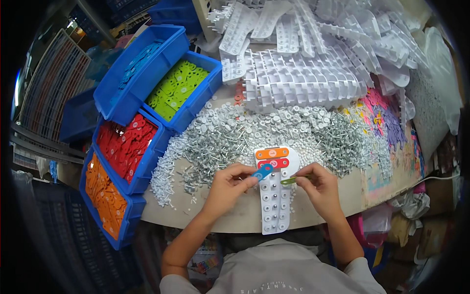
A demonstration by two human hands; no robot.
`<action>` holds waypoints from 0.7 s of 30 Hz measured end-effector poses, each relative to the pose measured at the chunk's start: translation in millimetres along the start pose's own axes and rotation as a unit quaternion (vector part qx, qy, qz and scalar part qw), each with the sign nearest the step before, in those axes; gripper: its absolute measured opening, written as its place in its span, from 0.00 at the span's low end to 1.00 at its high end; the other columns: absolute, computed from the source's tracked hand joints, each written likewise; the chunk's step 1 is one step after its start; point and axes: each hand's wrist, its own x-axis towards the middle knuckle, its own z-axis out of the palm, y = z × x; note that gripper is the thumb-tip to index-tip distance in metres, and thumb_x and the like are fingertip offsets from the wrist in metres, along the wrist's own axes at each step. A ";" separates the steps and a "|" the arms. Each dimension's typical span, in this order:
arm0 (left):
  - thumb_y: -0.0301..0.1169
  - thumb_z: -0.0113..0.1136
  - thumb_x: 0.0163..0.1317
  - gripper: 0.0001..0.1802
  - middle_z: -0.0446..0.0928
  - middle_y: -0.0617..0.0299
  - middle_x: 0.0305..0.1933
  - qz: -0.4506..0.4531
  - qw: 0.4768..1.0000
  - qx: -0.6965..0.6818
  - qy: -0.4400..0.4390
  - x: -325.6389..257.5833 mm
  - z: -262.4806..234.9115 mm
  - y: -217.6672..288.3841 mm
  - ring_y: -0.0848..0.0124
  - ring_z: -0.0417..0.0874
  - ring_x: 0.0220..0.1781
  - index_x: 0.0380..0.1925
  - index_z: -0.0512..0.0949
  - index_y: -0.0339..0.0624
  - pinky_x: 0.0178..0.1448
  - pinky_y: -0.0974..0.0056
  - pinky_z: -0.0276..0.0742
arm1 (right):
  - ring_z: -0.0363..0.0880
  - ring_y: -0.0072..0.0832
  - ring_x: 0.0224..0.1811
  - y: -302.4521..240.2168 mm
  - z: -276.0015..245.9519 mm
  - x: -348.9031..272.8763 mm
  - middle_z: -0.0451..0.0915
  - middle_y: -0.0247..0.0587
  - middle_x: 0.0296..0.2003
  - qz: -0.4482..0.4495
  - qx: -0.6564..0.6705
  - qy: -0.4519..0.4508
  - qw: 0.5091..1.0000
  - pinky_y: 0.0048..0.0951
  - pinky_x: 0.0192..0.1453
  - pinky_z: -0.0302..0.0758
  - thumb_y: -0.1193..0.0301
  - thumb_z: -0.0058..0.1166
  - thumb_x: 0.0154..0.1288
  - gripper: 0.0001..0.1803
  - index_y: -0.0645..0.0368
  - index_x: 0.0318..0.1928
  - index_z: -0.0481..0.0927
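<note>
Workroom; pale desk (pixel 235 213) with a curved front edge, well stocked.

- Far edge: white moulded parts (pixel 303 81), piled, probably to spare the working area.
- Left edge: blue bins (pixel 198 109) of strips, sorted by colour, apparently for easy picking.
- Middle: heaps of white caps (pixel 289 120) and metal pins (pixel 200 152), loose and, I judge, within reach of either hand.
- Front edge, centre: one white board (pixel 270 208), lengthwise before the person; orange strip (pixel 272 153) and red strip (pixel 272 163) lie across its far end, leaving the nearer rows exposed.
- Left hand (pixel 227 186): thumb and fingers pinched on a blue strip (pixel 264 171), its far end over the board; contact, I cannot tell.
- Right hand (pixel 320 188): pinched on a green strip (pixel 290 181) by one end, seemingly to keep the other free.
</note>
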 end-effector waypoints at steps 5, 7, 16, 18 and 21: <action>0.22 0.66 0.63 0.07 0.80 0.68 0.39 0.014 0.994 -0.091 0.060 -2.7 -4.5 -4.1 0.83 0.78 0.36 0.40 0.80 0.38 0.39 0.77 0.73 | 0.81 0.29 0.43 7.7 18.5 2.2 0.81 0.43 0.39 -0.117 -0.206 -0.003 0.971 0.28 0.49 0.76 0.78 0.57 0.68 0.05 0.64 0.41 0.74; 0.23 0.66 0.64 0.07 0.80 0.67 0.38 0.032 0.996 -0.041 0.066 -2.4 -11.4 -8.2 0.83 0.78 0.37 0.40 0.79 0.39 0.41 0.77 0.73 | 0.74 0.37 0.51 5.1 26.8 1.8 0.78 0.44 0.44 -0.099 -0.203 -0.025 0.974 0.34 0.58 0.69 0.77 0.57 0.67 0.06 0.60 0.41 0.74; 0.27 0.64 0.66 0.08 0.79 0.67 0.32 -0.051 0.992 -0.088 0.068 -5.8 -3.0 14.7 0.82 0.78 0.34 0.43 0.76 0.41 0.38 0.78 0.69 | 0.65 0.46 0.60 17.0 37.6 1.7 0.71 0.46 0.57 -0.162 -0.294 0.036 0.941 0.46 0.66 0.56 0.72 0.64 0.59 0.09 0.57 0.36 0.77; 0.28 0.64 0.66 0.07 0.79 0.68 0.30 -0.050 0.994 -0.075 0.058 -3.1 0.4 12.2 0.80 0.78 0.32 0.42 0.77 0.40 0.37 0.77 0.69 | 0.65 0.46 0.61 21.5 38.0 2.4 0.71 0.46 0.58 -0.167 -0.301 0.041 0.938 0.47 0.65 0.56 0.71 0.65 0.59 0.09 0.57 0.36 0.77; 0.28 0.65 0.65 0.07 0.78 0.67 0.30 0.010 0.999 0.026 0.044 8.3 0.9 -9.6 0.77 0.77 0.35 0.39 0.82 0.37 0.40 0.73 0.70 | 0.64 0.46 0.62 24.1 37.2 1.2 0.71 0.46 0.58 -0.168 -0.320 0.053 0.931 0.47 0.65 0.56 0.71 0.66 0.58 0.10 0.56 0.36 0.78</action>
